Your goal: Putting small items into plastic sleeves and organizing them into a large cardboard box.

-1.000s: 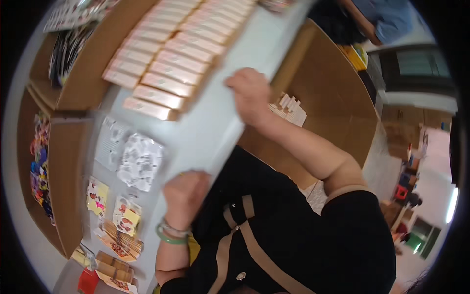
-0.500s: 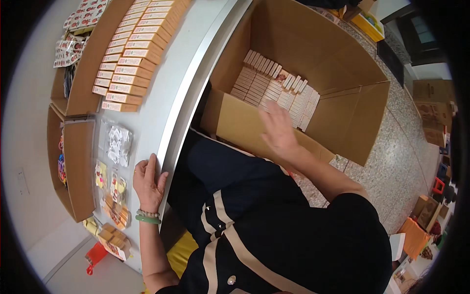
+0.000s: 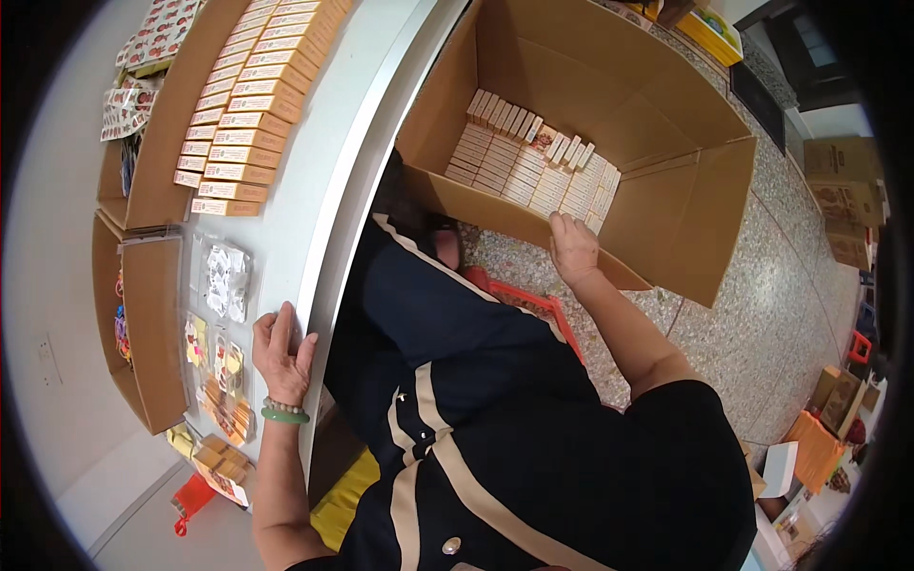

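Right hand [image 3: 574, 250] shifted onto carton rim [image 3: 481, 197], gripping; left hand [image 3: 284, 360] splayed on table [image 3: 276, 252].

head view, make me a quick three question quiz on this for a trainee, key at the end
1. True or false: the right hand is at the near edge of the large open carton.

2. What does the left hand rest on? a) the floor b) the table c) the large open carton

3. What colour is the smooth bangle?

Key: 1. true; 2. b; 3. green
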